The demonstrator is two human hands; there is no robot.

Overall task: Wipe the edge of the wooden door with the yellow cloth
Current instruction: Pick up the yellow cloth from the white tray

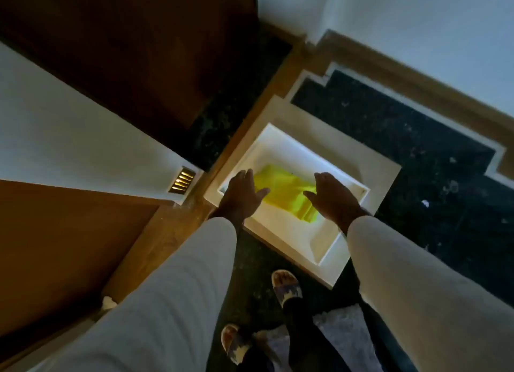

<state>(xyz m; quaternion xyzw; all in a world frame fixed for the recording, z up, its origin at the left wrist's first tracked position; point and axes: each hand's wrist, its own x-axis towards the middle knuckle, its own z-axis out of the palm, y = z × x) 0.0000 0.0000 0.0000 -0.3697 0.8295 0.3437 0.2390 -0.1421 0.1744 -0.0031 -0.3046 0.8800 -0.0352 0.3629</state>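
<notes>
Two open hands, fingers spread and holding nothing, hover over one yellow cloth [283,195] lying crumpled in a white box [328,256] on the dark floor. The left hand [241,195] and right hand [332,197] flank it. One wooden door [66,249] stands at left; two sandalled feet below.

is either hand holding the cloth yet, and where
Nothing is held. The left hand and right hand hover open above the yellow cloth, which lies in the white tray.
</notes>
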